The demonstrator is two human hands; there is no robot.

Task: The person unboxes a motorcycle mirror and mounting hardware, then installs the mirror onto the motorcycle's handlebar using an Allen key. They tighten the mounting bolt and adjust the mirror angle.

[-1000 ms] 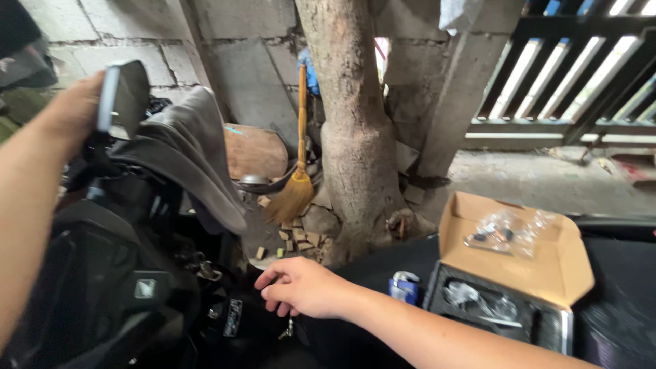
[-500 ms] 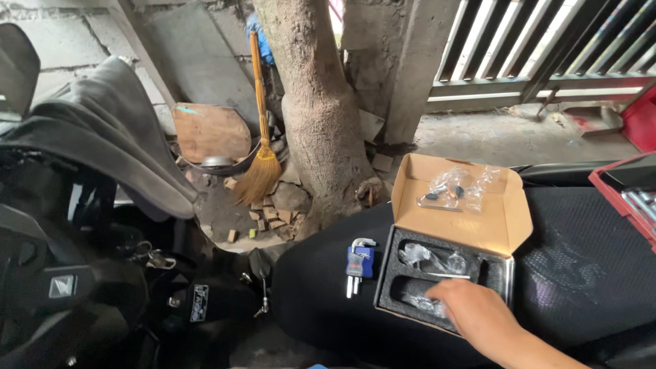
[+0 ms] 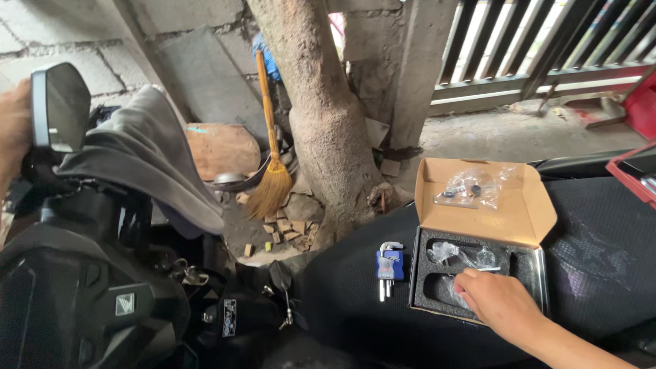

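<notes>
Since half a second ago, the left hand (image 3: 12, 130) has come back to grip the mirror (image 3: 60, 108) at far left. From the head view, the right hand (image 3: 499, 301) reaches into the open cardboard box (image 3: 526, 219) on the scooter seat (image 3: 342, 301), fingers (image 3: 468, 279) curled onto a plastic-wrapped part (image 3: 459, 254) just ahead of them; whether they pinch it I cannot tell.
</notes>
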